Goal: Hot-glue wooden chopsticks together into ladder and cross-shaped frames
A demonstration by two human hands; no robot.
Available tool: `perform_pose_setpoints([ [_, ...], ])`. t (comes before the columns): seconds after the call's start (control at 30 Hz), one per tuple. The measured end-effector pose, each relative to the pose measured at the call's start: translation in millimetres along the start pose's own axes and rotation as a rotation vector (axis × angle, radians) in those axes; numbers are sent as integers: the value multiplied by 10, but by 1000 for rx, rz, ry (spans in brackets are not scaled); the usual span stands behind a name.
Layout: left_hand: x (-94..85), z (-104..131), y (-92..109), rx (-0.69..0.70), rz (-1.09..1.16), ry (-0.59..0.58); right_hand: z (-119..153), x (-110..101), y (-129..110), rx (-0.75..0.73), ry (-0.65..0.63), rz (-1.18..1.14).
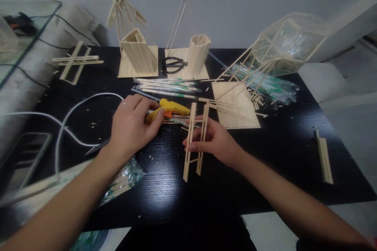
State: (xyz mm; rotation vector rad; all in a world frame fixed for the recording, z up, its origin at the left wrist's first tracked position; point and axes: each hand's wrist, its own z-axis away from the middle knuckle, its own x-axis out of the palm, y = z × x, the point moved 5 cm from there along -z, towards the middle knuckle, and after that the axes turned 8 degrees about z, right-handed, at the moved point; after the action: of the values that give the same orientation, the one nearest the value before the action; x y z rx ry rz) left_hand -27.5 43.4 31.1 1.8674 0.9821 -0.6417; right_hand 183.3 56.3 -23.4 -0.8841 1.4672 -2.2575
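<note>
My left hand [131, 121] is closed around a yellow hot glue gun [174, 106] with an orange trigger. The gun lies low over the table, its nozzle pointing right, and a glue stick comes out of its back. My right hand [219, 141] grips a small frame of wooden sticks [187, 164], two upright bundles joined by short crosspieces. The frame stands tilted just right of the nozzle; whether they touch I cannot tell. Packaged sticks [167, 86] lie behind the gun.
On the black table [165, 200] stand two stick-built holders [138, 57] on wooden bases, beside black-handled scissors [173, 65]. A flat stick panel [235, 106], a crossed stick piece [77, 62] and a large stick structure [290, 43] lie around. A white cable [60, 137] loops at left.
</note>
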Motion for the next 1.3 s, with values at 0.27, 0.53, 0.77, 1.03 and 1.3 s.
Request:
perform_pose_setpoints([
  [0.27, 74, 93, 217, 61, 567, -240, 12, 68, -7, -54, 18, 30],
  [0.53, 341, 162, 232, -249, 794, -627, 4, -7, 25, -172, 175, 105],
  [0.77, 424, 211, 270, -341, 867, -700, 37, -42, -37, -293, 249, 281],
  [1.03, 506, 280, 276, -438, 1029, -764, 58, -48, -99, -402, 260, 417],
  [1.3, 509, 296, 276, -486, 1092, -760, 134, -106, -291, -582, 349, 848],
])
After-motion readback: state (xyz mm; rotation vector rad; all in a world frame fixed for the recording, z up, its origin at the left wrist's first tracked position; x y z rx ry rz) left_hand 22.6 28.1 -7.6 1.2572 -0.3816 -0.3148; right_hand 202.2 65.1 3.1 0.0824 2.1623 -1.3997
